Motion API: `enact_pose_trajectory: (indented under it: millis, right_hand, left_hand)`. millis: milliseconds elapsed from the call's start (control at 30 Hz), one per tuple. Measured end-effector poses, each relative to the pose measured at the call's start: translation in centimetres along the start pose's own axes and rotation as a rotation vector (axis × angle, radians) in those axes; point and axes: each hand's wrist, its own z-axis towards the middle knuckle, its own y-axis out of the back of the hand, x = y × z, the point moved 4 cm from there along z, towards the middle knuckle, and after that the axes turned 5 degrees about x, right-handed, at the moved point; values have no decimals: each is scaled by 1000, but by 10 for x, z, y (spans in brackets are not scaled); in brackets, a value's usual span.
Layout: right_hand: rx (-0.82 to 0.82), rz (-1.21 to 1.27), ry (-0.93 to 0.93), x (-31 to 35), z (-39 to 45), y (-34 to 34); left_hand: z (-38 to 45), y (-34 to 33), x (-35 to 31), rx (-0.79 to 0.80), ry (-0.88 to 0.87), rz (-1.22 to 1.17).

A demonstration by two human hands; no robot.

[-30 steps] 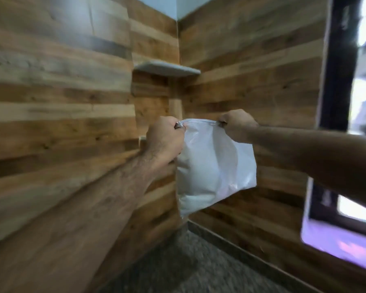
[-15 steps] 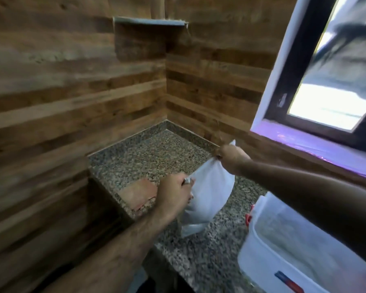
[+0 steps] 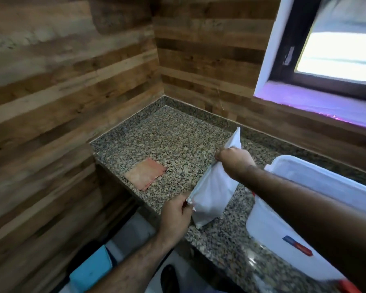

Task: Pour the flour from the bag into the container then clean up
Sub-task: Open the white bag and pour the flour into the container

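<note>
A white plastic flour bag point(image 3: 212, 193) is held over the granite counter point(image 3: 173, 142), its lower corner near the counter surface. My left hand point(image 3: 175, 214) pinches the bag's near top corner. My right hand point(image 3: 235, 159) grips the far top edge, and a flap of the bag sticks up behind it. The clear plastic container point(image 3: 317, 185) stands on the counter at the right, partly hidden by my right forearm; its inside is hard to see.
A folded reddish cloth point(image 3: 145, 176) lies on the counter to the left of the bag. Wood-look walls close the corner at left and back. A window point(image 3: 334, 58) with a sill sits above the container. Below the counter edge, something blue point(image 3: 91, 271) shows.
My view dropped from the wall to the counter. Both hands brought the bag down from chest height to just above the counter, still holding its top corners.
</note>
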Motion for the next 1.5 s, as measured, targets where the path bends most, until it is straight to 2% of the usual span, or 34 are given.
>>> enact_pose_trajectory:
  millis: [133,233,300,367,533,667,733,800,867,933,1033,1100,1167,1267,1400,1433,1500]
  right_hand:
    - [-9,71,-13,21,-9,5]
    - [-36,229,106,51,-23,6]
    - [7,314,262,76,-36,7]
    - [29,358,338,94,-42,4]
    - [-14,527,318,123,-28,-9]
    - [-38,551,330,130,-14,-5]
    - [26,542,367,125,-11,-2]
    - [99,420,438,124,-11,-3]
    - [43,256,505,130,-14,-7]
    - [-8,255,536,131,-17,-11]
    - [13,511,470,124,-15,-6]
    - [5,635,315,115,-13,0]
    - [3,749,96,105,-13,-1]
    - [19,917,-162,97,-16,-5]
    - [7,968,-231,99,-13,3]
    - [-7,950,-220,101,-11,6]
    - [-29,895,-181,104,-9,11]
  left_hand:
    - [-1,16,14,46,11,99]
    - [4,41,17,42,4,98]
    - [7,59,18,20,23,12]
    - [12,77,18,11,51,-96]
    - [26,116,23,-1,-6,-277]
    - [41,127,56,2,35,-352]
    - [46,123,80,31,101,-386]
    - [49,117,102,59,157,-403]
    - [51,111,120,71,213,-425]
    - [54,105,138,85,273,-445]
    - [60,95,162,119,300,-448]
    - [62,84,171,190,287,-467]
    - [65,72,166,291,217,-473]
    - [72,57,135,426,-14,-340]
    - [89,35,76,466,-374,103]
    - [92,28,67,467,-443,168]
    - [96,20,58,450,-537,149]
